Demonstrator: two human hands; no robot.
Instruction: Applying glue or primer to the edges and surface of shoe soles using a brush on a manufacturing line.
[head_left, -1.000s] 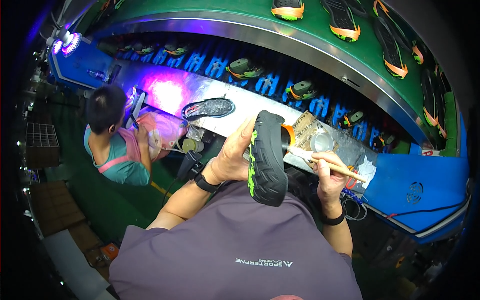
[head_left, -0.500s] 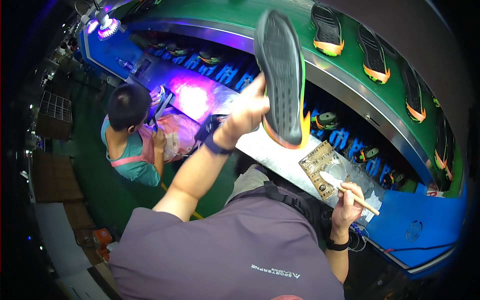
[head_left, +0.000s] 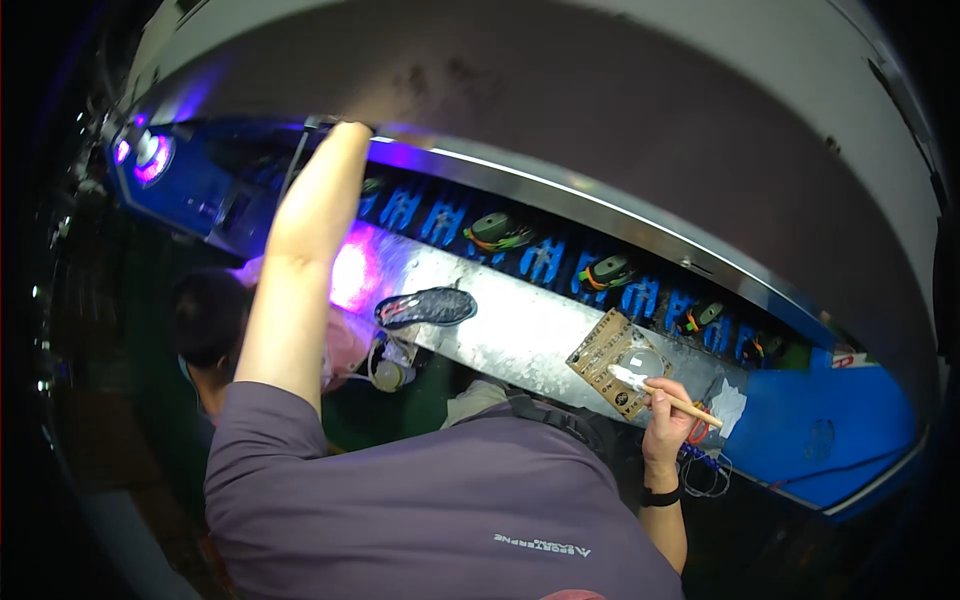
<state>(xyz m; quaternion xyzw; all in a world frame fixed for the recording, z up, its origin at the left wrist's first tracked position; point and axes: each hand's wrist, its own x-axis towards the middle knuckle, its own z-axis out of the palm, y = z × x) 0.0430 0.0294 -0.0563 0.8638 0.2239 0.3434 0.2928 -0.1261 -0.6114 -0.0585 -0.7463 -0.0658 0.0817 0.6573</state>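
Head view, from the left: my left arm stretches up past the steel rim, and the left hand is hidden above it, so I cannot tell its grip. A dark shoe sole lies on the grey surface, apart from both hands. Further right, my right hand grips a wooden brush, bristles resting on the perforated board. I judge steady, light strokes with the brush tip serve best.
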